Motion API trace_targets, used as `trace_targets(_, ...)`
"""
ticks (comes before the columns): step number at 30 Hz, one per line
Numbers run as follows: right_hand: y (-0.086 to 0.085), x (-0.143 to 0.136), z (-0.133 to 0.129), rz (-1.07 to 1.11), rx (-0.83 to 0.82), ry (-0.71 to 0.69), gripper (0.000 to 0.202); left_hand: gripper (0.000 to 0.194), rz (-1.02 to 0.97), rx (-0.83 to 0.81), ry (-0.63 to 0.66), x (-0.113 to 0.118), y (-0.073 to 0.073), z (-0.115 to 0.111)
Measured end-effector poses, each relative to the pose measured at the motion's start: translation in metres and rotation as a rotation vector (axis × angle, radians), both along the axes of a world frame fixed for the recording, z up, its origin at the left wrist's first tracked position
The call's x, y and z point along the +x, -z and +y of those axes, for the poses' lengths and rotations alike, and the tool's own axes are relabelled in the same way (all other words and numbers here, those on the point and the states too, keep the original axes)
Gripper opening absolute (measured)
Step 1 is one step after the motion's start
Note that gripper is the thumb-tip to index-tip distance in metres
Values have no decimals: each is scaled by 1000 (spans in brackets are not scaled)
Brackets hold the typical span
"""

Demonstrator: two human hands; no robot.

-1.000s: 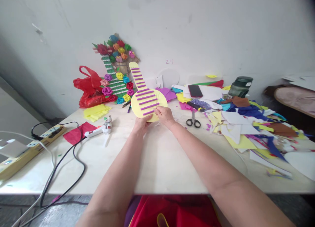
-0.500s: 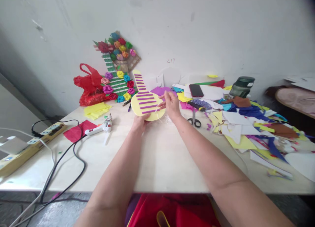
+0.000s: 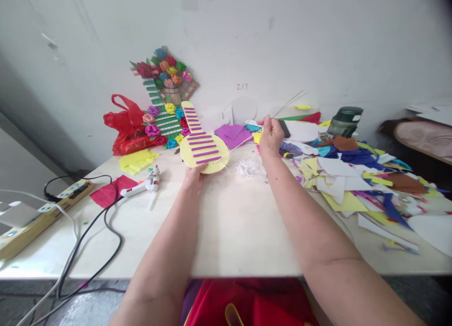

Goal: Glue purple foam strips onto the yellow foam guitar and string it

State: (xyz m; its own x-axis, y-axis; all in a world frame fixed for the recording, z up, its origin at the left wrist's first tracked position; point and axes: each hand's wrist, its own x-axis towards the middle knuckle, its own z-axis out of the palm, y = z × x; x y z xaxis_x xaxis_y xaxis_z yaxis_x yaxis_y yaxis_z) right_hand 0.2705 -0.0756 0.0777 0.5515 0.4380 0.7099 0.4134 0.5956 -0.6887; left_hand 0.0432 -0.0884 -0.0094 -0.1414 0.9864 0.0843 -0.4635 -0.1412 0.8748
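Observation:
A yellow guitar-shaped cutout [image 3: 186, 151] with purple strips across its neck and body is tilted up above the table. My left hand [image 3: 195, 177] is closed on its lower edge. From the cutout's lower part a white string [image 3: 240, 147] runs taut up to my right hand [image 3: 271, 135], whose fingers are closed on it. Thin dark lines like wire [image 3: 290, 101] stick out above that hand; I cannot tell exactly what they are. Under the string, a loose tangle of white string [image 3: 248, 168] lies on the table.
A hot glue gun [image 3: 141, 188] and power strip [image 3: 45, 213] with cables lie left. Paper flower crafts [image 3: 164, 104] and a red bag [image 3: 123, 123] stand behind. Right are a phone [image 3: 284, 129], a green bottle [image 3: 345, 122] and many paper scraps [image 3: 339, 163].
My right hand has moved right and away from the cutout, drawing the string out straight. The string tangle shows more fully. The cutout and my left hand sit slightly further left.

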Motion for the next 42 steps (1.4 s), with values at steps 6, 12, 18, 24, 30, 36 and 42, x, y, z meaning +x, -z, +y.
trace_targets(6, 14, 17, 7, -88, -148, 104, 36, 45, -15, -3, -14, -1, -2, 0)
trace_targets(12, 28, -9, 9, -280, -430, -175, 27, 43, 5, 6, -1, -1, 0, 0)
trace_targets(18, 46, -48, -1, -456, -640, -417, 19, 44, 10, 3, 26, -1, 0, 0)
trace_targets(24, 60, -60, -1, -516, -704, -498, 25, 44, 37, 14, 44, 1, -3, -3)
trace_targets(30, 60, -64, -3, -692, -747, -319, 19, 42, 57, 37, 70, 3, -2, -3)
trace_targets(36, 57, -63, -4, -712, -679, -280, 15, 43, 45, 49, 86, 4, -3, -4)
trace_targets(42, 45, -57, -6, -309, -677, -618, 15, 45, 30, 43, 69, 2, -3, -3)
